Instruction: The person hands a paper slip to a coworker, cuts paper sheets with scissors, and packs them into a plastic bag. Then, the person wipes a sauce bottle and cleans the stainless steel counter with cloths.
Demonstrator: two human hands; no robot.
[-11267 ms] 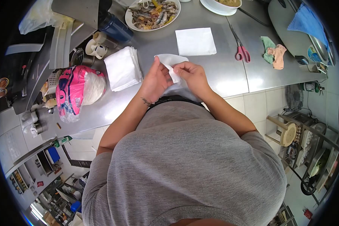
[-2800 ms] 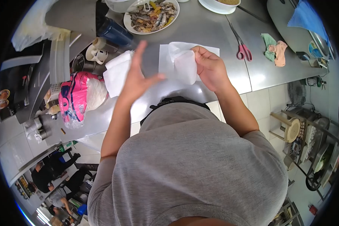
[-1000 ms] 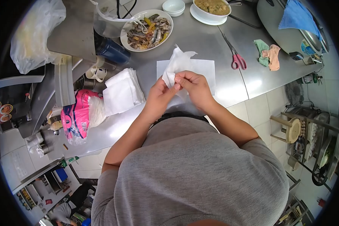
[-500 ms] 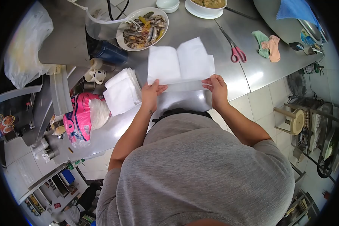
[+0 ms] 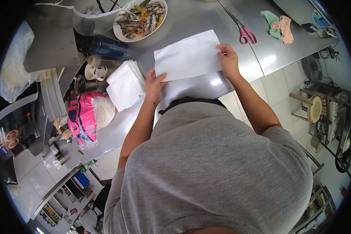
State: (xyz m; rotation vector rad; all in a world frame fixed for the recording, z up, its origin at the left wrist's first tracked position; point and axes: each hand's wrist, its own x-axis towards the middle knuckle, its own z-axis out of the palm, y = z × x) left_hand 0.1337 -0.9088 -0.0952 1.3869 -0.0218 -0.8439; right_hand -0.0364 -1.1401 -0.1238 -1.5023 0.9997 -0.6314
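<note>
Two hands of mine are apart, one at either end of a flat white sheet [image 5: 188, 56] near the desk's [image 5: 195, 90] front edge. My left hand [image 5: 155, 84] has its thumb over the lower left corner; my right hand [image 5: 229, 60] has its fingertips at the right edge, higher up. I cannot tell whether either one pinches the sheet. Just left of my left hand sits a stack of white sheets [image 5: 126, 85], with a pink plastic pack [image 5: 82, 119] beside it. Red-handled scissors [image 5: 242, 29] lie beyond my right hand, and a plate [image 5: 134, 40] of fish [image 5: 144, 21] stands past the sheet's far left corner.
</note>
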